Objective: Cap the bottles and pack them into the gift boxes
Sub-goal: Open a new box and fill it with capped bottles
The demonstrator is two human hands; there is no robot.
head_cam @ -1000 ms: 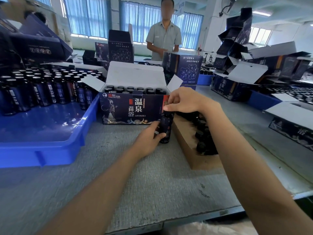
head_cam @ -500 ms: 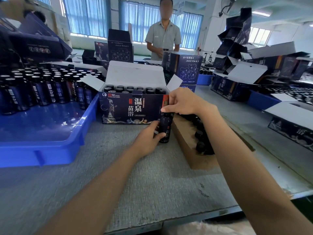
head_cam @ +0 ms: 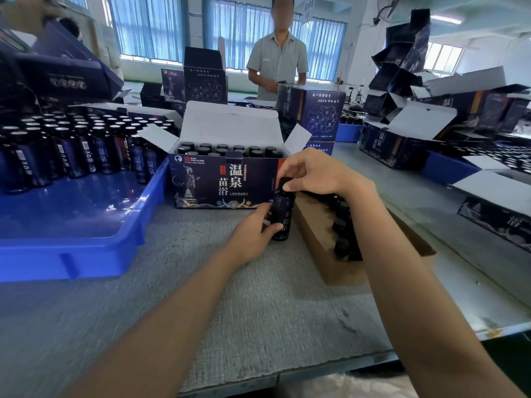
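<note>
While our left hand point(head_cam: 253, 237) curls round the dark bottle point(head_cam: 286, 214) standing on the grey table point(head_cam: 258, 311), our right hand point(head_cam: 313, 175) pinches the black cap point(head_cam: 281, 182) on its neck, just by the front right corner of the open gift box point(head_cam: 207, 182) of capped bottles point(head_cam: 222, 147).

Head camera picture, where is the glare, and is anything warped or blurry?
In the head view, white glare patches sit on the glossy blue plastic tray floor; the wide lens tilts the stacked dark cardboard boxes at right; the grey table looks smeared near the camera, while the open dark printed gift box reads sharp.
</note>
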